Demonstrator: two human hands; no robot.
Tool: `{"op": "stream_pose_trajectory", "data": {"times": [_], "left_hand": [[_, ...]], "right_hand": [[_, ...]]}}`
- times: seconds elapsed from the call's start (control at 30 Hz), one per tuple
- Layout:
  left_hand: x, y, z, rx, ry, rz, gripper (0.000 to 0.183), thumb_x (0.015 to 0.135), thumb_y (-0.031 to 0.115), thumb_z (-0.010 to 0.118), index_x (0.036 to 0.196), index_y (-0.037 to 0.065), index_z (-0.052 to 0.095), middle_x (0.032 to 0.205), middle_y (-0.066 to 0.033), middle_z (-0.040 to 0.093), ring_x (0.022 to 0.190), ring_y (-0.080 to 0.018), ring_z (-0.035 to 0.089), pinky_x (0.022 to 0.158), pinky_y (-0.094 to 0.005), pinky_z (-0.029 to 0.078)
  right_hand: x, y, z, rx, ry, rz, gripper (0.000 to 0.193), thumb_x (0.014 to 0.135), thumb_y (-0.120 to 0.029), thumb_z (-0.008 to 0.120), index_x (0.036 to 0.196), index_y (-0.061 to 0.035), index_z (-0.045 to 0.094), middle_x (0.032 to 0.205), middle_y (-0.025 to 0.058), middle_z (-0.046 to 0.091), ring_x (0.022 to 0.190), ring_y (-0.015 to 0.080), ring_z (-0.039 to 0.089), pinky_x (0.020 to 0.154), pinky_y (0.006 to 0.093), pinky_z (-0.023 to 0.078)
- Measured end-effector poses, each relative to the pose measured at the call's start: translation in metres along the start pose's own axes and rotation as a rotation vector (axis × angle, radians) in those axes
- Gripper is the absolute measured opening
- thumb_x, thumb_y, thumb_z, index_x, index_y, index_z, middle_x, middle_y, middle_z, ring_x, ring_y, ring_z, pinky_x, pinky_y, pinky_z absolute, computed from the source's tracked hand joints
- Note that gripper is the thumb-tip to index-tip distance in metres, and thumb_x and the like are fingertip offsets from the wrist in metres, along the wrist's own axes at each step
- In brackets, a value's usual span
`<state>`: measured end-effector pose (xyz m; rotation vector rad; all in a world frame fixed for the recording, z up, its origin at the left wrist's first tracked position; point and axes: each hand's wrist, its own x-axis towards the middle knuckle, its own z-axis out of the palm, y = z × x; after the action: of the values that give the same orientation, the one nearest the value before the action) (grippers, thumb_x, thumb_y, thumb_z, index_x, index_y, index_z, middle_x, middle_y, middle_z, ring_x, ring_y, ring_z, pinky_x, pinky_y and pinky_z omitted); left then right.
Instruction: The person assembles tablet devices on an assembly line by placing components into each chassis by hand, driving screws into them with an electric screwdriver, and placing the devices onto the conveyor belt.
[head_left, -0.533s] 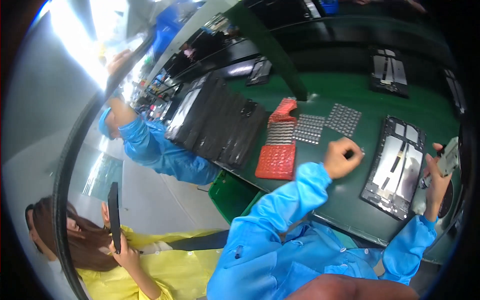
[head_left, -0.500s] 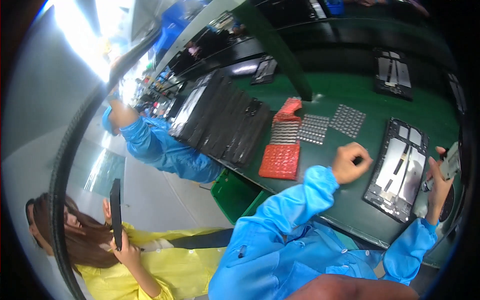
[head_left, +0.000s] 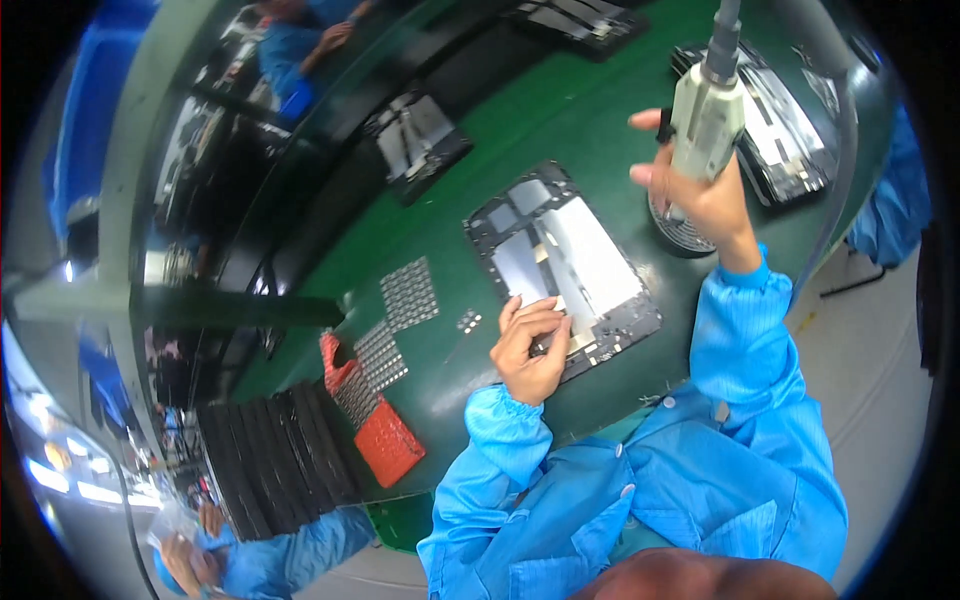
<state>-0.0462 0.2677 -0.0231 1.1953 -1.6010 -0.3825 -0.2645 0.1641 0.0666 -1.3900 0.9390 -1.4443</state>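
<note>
An opened tablet (head_left: 600, 260) with grey-white panels and dark edges lies at an angle on the green bench (head_left: 450, 370). My left hand (head_left: 530, 350) rests on its near end, fingers bent and drawn together; whatever they may hold is too small to tell. In my right hand (head_left: 715, 205) is a pale electric screwdriver (head_left: 706, 120), held upright to the right of the tablet, with a cable at its top. Under that hand sits a round ribbed object (head_left: 682, 232), partly covered. Several small silvery pieces (head_left: 468, 320) lie left of the tablet.
Grids of small metallic parts (head_left: 410, 294) lie to the left, beside red bubble wrap (head_left: 388, 443). A stack of dark panels (head_left: 280, 460) stands at the near left. Other opened tablets (head_left: 420, 145) lie farther back and at right (head_left: 775, 130). A green post (head_left: 240, 308) juts in.
The view has swung to the right. My left hand has moved from the bare bench onto the tablet. My right hand, with the screwdriver, now shows fully beside the tablet.
</note>
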Motion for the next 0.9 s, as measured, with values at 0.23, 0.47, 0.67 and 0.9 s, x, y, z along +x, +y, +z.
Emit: {"op": "stream_pose_trajectory", "data": {"times": [0.23,0.47,0.67,0.9], "left_hand": [[0.046,0.033,0.017,0.189,-0.302,0.22,0.012,0.066,0.002,0.072,0.07,0.006,0.061,0.078,-0.007,0.066,0.088,-0.0249,0.063,0.086,-0.0428,0.041],[0.098,0.047,0.108,0.124,-0.667,0.606,0.016,0.059,0.002,0.067,0.072,0.004,0.059,0.081,-0.009,0.058,0.08,-0.0273,0.057,0.068,-0.0373,0.046],[0.077,0.05,0.118,0.271,-0.698,0.474,0.013,0.061,0.006,0.066,0.066,0.004,0.054,0.07,-0.0084,0.053,0.067,-0.0274,0.053,0.056,-0.0373,0.046],[0.044,0.074,0.089,0.162,-0.425,0.421,0.016,0.059,0.003,0.069,0.072,0.005,0.06,0.079,-0.0093,0.062,0.08,-0.0282,0.06,0.067,-0.0343,0.047]], "right_hand": [[0.02,0.015,-0.065,-0.025,0.144,-0.167,0.036,0.071,-0.006,0.071,0.104,0.0017,0.057,0.054,-0.0002,0.052,0.044,0.0062,0.048,0.042,0.0211,0.037],[0.015,0.016,-0.069,0.002,0.122,-0.16,0.034,0.071,-0.004,0.07,0.102,0.0029,0.059,0.053,0.0003,0.054,0.044,0.0057,0.049,0.042,0.0206,0.039],[0.014,0.02,-0.061,0.07,0.032,-0.115,0.034,0.07,-0.006,0.071,0.1,0.0029,0.059,0.054,0.0009,0.055,0.044,0.0058,0.05,0.043,0.0202,0.04],[0.004,0.023,-0.042,0.208,-0.051,-0.031,0.028,0.07,-0.006,0.073,0.091,0.0026,0.057,0.057,0.0016,0.055,0.045,0.0066,0.051,0.042,0.0202,0.04]]}}
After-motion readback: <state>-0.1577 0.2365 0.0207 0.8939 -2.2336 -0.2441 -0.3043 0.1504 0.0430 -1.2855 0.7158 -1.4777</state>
